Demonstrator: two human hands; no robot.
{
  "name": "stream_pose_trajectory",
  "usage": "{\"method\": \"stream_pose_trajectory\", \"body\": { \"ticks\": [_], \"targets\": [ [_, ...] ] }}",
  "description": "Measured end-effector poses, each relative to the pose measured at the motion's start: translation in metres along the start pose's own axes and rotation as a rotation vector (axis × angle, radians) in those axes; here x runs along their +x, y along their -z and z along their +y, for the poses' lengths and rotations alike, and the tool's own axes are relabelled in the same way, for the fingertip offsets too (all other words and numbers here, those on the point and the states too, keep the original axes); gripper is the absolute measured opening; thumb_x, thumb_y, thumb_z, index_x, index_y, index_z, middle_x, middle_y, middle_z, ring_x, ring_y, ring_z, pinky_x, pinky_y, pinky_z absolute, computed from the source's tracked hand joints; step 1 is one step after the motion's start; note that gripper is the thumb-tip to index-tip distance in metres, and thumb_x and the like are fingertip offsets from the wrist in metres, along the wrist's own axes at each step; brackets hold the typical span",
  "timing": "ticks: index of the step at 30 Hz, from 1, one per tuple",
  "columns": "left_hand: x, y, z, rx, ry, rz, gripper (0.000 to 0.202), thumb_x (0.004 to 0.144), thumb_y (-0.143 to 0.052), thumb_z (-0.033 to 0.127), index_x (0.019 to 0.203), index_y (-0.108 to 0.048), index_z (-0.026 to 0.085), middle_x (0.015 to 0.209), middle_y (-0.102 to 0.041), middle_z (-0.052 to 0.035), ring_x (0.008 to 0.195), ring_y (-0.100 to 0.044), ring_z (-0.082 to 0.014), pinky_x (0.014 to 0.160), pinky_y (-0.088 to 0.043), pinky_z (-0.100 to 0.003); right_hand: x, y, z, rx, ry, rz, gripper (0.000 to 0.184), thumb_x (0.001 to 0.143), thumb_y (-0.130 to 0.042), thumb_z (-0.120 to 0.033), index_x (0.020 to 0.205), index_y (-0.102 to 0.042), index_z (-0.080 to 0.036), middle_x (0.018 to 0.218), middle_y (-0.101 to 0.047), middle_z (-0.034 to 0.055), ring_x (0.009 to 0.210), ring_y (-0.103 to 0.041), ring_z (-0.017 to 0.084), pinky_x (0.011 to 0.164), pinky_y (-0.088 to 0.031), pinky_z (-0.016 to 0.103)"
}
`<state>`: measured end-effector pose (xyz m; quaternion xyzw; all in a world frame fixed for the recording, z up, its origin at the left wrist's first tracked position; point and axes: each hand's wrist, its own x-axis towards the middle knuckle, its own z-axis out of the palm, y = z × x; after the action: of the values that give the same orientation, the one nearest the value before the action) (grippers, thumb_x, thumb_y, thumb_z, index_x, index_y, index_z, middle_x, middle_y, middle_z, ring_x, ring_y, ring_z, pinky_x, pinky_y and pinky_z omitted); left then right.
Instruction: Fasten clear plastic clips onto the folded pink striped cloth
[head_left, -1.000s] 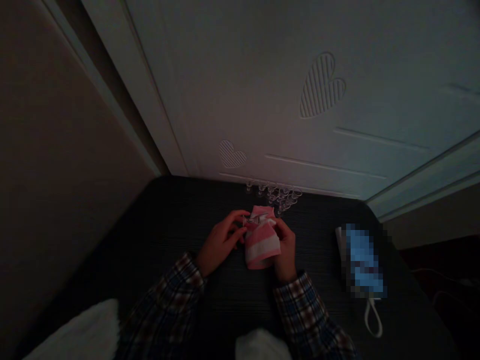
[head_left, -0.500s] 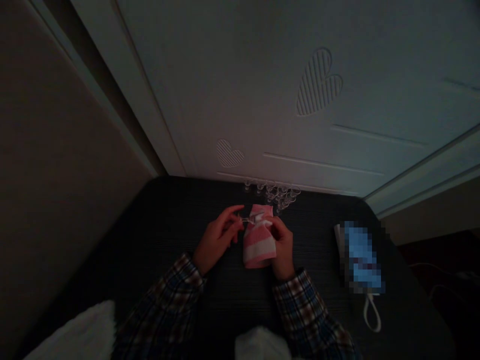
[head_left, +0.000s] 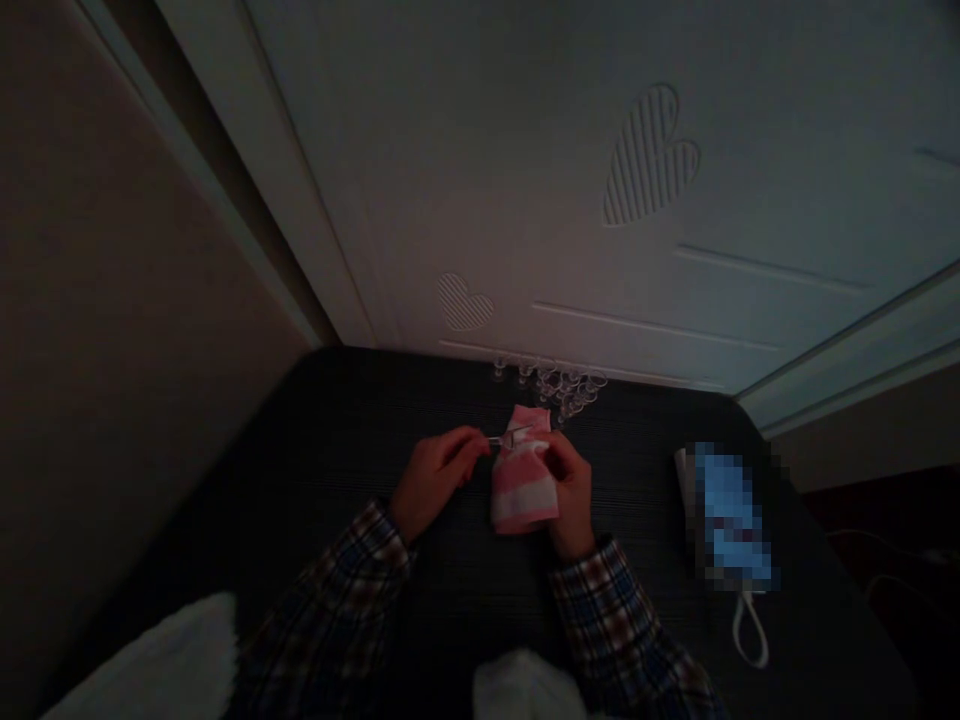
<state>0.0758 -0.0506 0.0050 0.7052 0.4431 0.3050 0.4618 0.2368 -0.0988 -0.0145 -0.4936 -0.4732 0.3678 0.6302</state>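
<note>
My left hand (head_left: 444, 478) is closed, its fingertips pinching the thin shiny stem of a small clear stemmed piece (head_left: 496, 441). The far end of that piece meets a pink-and-white striped cloth (head_left: 525, 495), and the dim light blurs its exact shape. My right hand (head_left: 570, 490) grips the right side of the cloth, thumb and fingers folded on it. Beyond the cloth, several small clear stemmed pieces with round rims (head_left: 566, 388) stand in a cluster by the white panel.
The dark tabletop (head_left: 337, 440) meets a white panel with carved hearts (head_left: 652, 160) at the back. At the right lies a blurred-out blue-screened device (head_left: 731, 515) with a white strap loop (head_left: 750, 632). White fabric (head_left: 161, 660) shows at the lower left.
My left fingers have drawn together around the stem, where they were more spread before. The cloth stays in my right hand. The whole view has shifted slightly.
</note>
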Motion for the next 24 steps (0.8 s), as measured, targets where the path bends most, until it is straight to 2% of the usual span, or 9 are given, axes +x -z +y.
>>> {"method": "stream_pose_trajectory", "body": {
  "ticks": [3,5,8,10,19,22,24],
  "targets": [
    [0.0004,-0.0001,0.0006,-0.002,-0.002,-0.004,0.034,0.085,-0.038,0.041,0.084,-0.062,0.016,0.054,-0.047,0.0027,0.048,-0.043,-0.0091,0.044,-0.034,-0.019,-0.0003,-0.0001,0.0010,-0.019,0.014,-0.009,0.016,0.073,-0.056,-0.016,0.086,-0.063,-0.021,0.086,-0.060,0.0017,0.080,-0.056,0.016,0.070,-0.043,0.026],
    [0.0005,-0.0011,0.0029,-0.031,0.000,-0.001,0.034,0.084,-0.041,0.040,0.100,-0.060,0.018,0.063,-0.053,0.0013,0.050,-0.046,-0.0094,0.045,-0.036,-0.019,-0.0002,-0.0003,0.0026,-0.028,0.014,-0.003,0.015,0.073,-0.056,-0.017,0.086,-0.063,-0.021,0.086,-0.060,0.0016,0.080,-0.055,0.016,0.069,-0.043,0.026],
    [0.0004,-0.0033,0.0065,-0.073,-0.013,0.002,0.043,0.080,-0.048,0.038,0.120,-0.047,0.022,0.080,-0.058,-0.0010,0.056,-0.051,-0.0100,0.047,-0.039,-0.019,0.0000,-0.0002,0.0046,-0.045,0.002,0.024,0.015,0.073,-0.057,-0.019,0.087,-0.063,-0.021,0.085,-0.060,0.0013,0.076,-0.055,0.015,0.066,-0.042,0.025],
    [0.0003,-0.0044,0.0073,-0.068,-0.019,-0.004,0.042,0.079,-0.049,0.036,0.119,-0.048,0.023,0.081,-0.058,-0.0013,0.057,-0.052,-0.0101,0.048,-0.040,-0.019,0.0003,0.0000,0.0050,-0.043,-0.012,0.037,0.014,0.073,-0.057,-0.020,0.086,-0.063,-0.020,0.083,-0.060,0.0011,0.075,-0.054,0.015,0.066,-0.042,0.024],
    [-0.0010,-0.0019,0.0048,-0.019,-0.001,-0.003,0.027,0.082,-0.044,0.038,0.097,-0.058,0.019,0.055,-0.049,0.0038,0.049,-0.046,-0.0095,0.045,-0.036,-0.018,0.0003,0.0007,0.0002,-0.014,-0.024,-0.003,0.013,0.074,-0.056,-0.019,0.085,-0.062,-0.020,0.085,-0.061,0.0016,0.076,-0.055,0.015,0.067,-0.043,0.025],
    [-0.0011,-0.0018,0.0056,-0.029,0.005,0.003,0.030,0.083,-0.043,0.038,0.096,-0.059,0.017,0.057,-0.052,0.0020,0.049,-0.047,-0.0096,0.044,-0.036,-0.019,0.0002,0.0006,0.0010,-0.004,-0.027,-0.004,0.014,0.073,-0.057,-0.020,0.085,-0.063,-0.020,0.086,-0.061,0.0020,0.079,-0.056,0.016,0.068,-0.043,0.025],
    [-0.0008,-0.0024,0.0065,-0.070,-0.001,0.003,0.033,0.081,-0.045,0.037,0.107,-0.056,0.018,0.068,-0.058,-0.0004,0.052,-0.049,-0.0100,0.045,-0.038,-0.019,0.0004,0.0006,0.0024,-0.007,-0.018,0.017,0.014,0.072,-0.058,-0.020,0.085,-0.063,-0.020,0.086,-0.061,0.0018,0.078,-0.056,0.016,0.068,-0.043,0.025]
  ]
}}
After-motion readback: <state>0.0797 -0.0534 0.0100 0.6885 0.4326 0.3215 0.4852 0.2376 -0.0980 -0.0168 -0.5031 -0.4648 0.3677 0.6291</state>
